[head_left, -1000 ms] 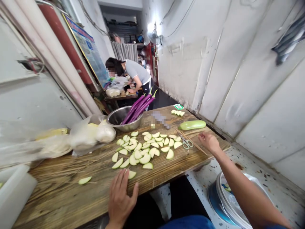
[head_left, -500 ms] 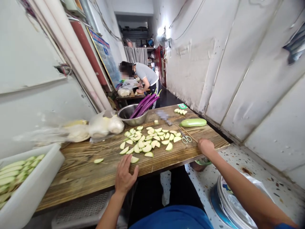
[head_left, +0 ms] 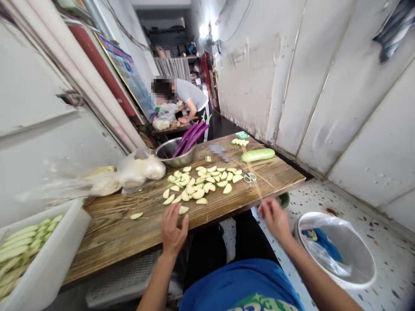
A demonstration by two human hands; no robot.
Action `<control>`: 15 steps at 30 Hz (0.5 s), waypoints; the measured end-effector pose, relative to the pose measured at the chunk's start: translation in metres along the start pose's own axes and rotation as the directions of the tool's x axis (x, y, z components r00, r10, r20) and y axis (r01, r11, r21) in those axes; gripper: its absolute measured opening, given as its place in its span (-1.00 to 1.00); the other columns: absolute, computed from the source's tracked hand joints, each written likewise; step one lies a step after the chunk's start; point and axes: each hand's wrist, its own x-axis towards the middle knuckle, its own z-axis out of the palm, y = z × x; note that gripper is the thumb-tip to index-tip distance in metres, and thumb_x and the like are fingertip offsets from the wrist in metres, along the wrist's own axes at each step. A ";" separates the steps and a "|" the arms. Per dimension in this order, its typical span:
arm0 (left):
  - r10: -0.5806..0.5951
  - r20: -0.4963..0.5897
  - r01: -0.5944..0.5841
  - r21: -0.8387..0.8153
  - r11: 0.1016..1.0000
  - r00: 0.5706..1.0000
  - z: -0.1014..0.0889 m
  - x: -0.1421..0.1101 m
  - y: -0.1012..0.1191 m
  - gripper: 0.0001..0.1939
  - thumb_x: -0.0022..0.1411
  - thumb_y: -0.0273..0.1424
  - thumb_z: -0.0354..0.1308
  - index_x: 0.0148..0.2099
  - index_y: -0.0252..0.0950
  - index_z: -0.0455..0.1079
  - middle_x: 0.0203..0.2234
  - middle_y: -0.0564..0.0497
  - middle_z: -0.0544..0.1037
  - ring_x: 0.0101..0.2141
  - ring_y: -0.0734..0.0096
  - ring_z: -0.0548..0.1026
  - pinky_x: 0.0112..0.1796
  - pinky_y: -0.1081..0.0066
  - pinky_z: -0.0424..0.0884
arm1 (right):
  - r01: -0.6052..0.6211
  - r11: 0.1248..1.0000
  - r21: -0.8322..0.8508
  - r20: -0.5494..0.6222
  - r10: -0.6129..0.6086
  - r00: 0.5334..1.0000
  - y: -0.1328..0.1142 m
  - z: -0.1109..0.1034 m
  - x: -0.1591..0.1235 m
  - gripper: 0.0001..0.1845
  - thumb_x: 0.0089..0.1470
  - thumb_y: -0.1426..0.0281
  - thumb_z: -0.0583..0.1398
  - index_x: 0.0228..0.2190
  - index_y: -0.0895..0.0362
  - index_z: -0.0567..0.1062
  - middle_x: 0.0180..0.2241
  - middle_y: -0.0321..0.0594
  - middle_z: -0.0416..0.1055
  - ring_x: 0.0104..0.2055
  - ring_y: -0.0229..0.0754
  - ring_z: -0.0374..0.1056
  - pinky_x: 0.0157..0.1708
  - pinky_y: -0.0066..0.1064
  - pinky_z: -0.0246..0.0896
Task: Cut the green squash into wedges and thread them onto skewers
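Observation:
My left hand [head_left: 173, 231] lies flat and open on the near edge of the wooden table [head_left: 129, 235], its fingertips at a single pale green slice [head_left: 183, 210]. My right hand [head_left: 275, 218] hovers off the table's front right corner, pinched on a thin wooden skewer [head_left: 254, 181] that points up over the table and is blurred by motion. A spread of green vegetable slices [head_left: 197, 185] covers the middle of the table. Beyond it lie small scissors [head_left: 249, 177] and a whole green gourd [head_left: 257, 154].
A metal bowl [head_left: 168, 152] holds long purple eggplants [head_left: 191, 136]. Plastic bags [head_left: 136, 170] lie at the left. A white tub [head_left: 48, 263] of slices sits at the near left. A lined bucket [head_left: 337, 255] stands on the floor at the right. Another person [head_left: 191, 97] bends over a far table.
My right hand has drawn back from the table's right side to its front corner, now with a skewer in it. My left hand has stayed put. The view has tilted down.

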 end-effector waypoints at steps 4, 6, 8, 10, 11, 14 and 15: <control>-0.122 0.235 0.201 -0.352 0.914 0.964 -0.003 -0.014 0.052 -0.45 0.15 -0.20 0.02 0.17 -0.23 0.12 0.11 -0.11 0.23 0.12 0.17 0.13 0.10 0.09 0.02 | 0.066 0.857 0.511 0.245 -0.218 0.945 -0.033 0.028 -0.066 -0.77 0.22 0.33 -0.13 -0.32 0.10 0.27 -0.56 -0.36 0.29 -0.58 -0.35 0.24 -0.53 -0.55 0.14; -0.108 0.402 0.354 -0.610 0.709 0.909 -0.004 -0.021 0.077 -0.41 0.13 -0.09 -0.01 0.15 -0.26 0.17 0.06 -0.14 0.30 0.07 0.12 0.23 0.07 0.11 0.09 | 0.168 0.834 0.526 0.283 -0.357 0.890 -0.036 0.038 -0.075 -0.76 0.21 0.34 -0.11 -0.36 0.10 0.29 -0.55 -0.36 0.27 -0.55 -0.35 0.22 -0.49 -0.54 0.12; -0.075 0.540 0.514 -0.737 0.438 0.838 -0.005 -0.027 0.095 -0.43 0.16 -0.04 -0.09 0.07 -0.32 0.29 -0.01 -0.18 0.38 -0.02 0.09 0.33 0.03 0.12 0.15 | 0.279 0.798 0.535 0.325 -0.499 0.803 -0.036 0.040 -0.072 -0.74 0.20 0.35 -0.10 -0.42 0.10 0.32 -0.57 -0.36 0.27 -0.54 -0.35 0.21 -0.48 -0.54 0.11; -0.103 0.635 0.641 -0.741 0.202 0.766 -0.009 -0.030 0.102 -0.41 0.22 -0.05 -0.23 -0.02 -0.36 0.38 -0.09 -0.20 0.44 -0.10 0.11 0.40 0.00 0.11 0.17 | 0.335 0.762 0.555 0.355 -0.581 0.732 -0.037 0.031 -0.063 -0.74 0.19 0.35 -0.07 -0.42 0.08 0.35 -0.56 -0.34 0.30 -0.52 -0.33 0.24 -0.49 -0.53 0.12; -0.118 0.661 0.671 -0.734 0.105 0.741 -0.011 -0.030 0.103 -0.38 0.23 -0.04 -0.29 -0.04 -0.37 0.39 -0.12 -0.21 0.46 -0.13 0.11 0.41 -0.02 0.10 0.18 | 0.337 0.758 0.559 0.356 -0.586 0.728 -0.038 0.023 -0.058 -0.78 0.17 0.35 -0.04 -0.38 0.05 0.38 -0.52 -0.32 0.35 -0.49 -0.30 0.27 -0.46 -0.51 0.16; -0.161 0.659 0.650 -0.752 -0.108 0.735 -0.021 -0.026 0.092 -0.28 0.20 0.03 -0.36 -0.02 -0.39 0.37 -0.17 -0.24 0.48 -0.21 0.11 0.44 -0.09 0.11 0.22 | 0.254 0.790 0.558 0.321 -0.488 0.812 -0.042 -0.013 -0.053 -0.71 0.05 0.33 0.12 -0.13 -0.14 0.35 -0.23 -0.21 0.40 -0.23 -0.10 0.33 -0.24 -0.25 0.24; -0.199 0.634 0.617 -0.773 -0.148 0.747 -0.025 -0.024 0.087 -0.27 0.18 0.04 -0.36 -0.02 -0.40 0.37 -0.19 -0.25 0.48 -0.23 0.13 0.44 -0.10 0.13 0.23 | 0.187 0.800 0.570 0.380 -0.458 0.803 -0.042 -0.027 -0.056 -0.59 0.00 0.32 0.17 -0.07 -0.23 0.30 -0.16 -0.20 0.37 -0.15 -0.03 0.30 -0.20 -0.15 0.23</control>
